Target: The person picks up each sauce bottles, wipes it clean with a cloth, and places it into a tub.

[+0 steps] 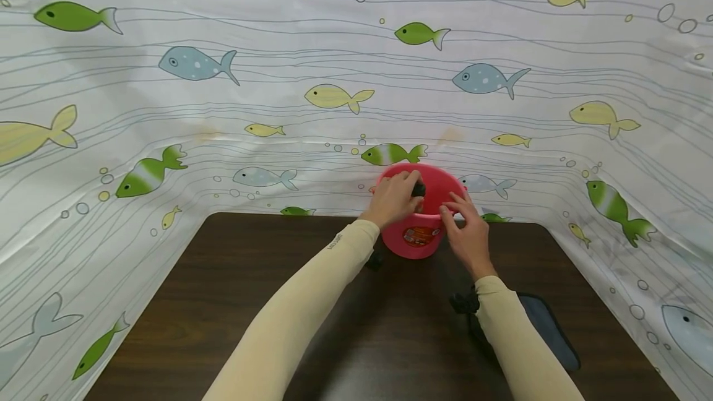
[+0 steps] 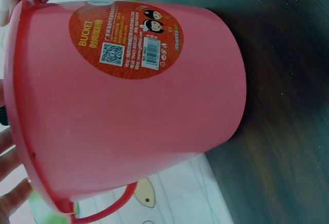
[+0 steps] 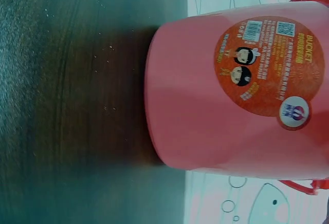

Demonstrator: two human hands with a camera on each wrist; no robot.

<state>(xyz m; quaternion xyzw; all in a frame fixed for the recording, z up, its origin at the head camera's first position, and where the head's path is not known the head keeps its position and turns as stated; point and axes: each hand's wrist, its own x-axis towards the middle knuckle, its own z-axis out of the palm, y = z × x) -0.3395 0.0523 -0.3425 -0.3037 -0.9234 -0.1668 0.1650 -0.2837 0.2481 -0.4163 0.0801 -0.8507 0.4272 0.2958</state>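
Observation:
A pink plastic bucket (image 1: 414,240) with an orange-red oval label (image 2: 126,39) stands upright toward the back of the dark table. My left hand (image 1: 392,198) is over the bucket's mouth and holds a small black object (image 1: 419,189), mostly covered by the fingers, so its kind cannot be told. At the bucket's right side, my right hand (image 1: 470,234) grips the rim, thumb toward the front. The right wrist view shows the bucket's wall (image 3: 195,90) and label close up, with that hand out of sight. The inside bottom of the bucket is hidden.
The wood-grain table (image 1: 223,314) ends at a white fish-patterned curtain (image 1: 312,141) behind and on both sides. Partly under my right forearm lies a flat grey-blue item with a black edge (image 1: 548,330). A red handle (image 2: 110,208) hangs at the bucket's side.

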